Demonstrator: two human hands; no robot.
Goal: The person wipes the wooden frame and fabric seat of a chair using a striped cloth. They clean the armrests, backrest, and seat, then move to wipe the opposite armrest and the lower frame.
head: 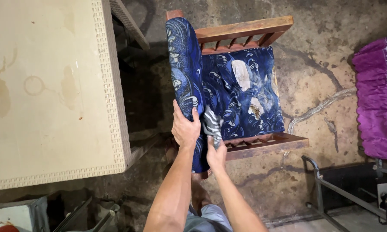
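A wooden armchair (pixel 262 144) with blue patterned cushions stands on the floor below me. My left hand (pixel 185 129) grips the edge of the upright back cushion (pixel 182 68) near its lower end. My right hand (pixel 216 155) is closed around a striped grey-and-white cloth (pixel 212 122) held against the front of the seat cushion (pixel 240 92). The seat cushion shows worn, pale torn patches.
A cream woven-edge plastic table (pixel 51 86) fills the left. A purple frilled fabric (pixel 376 99) hangs at the right edge. A grey metal frame (pixel 331 184) lies at the lower right. The cracked concrete floor (pixel 322 86) surrounds the chair.
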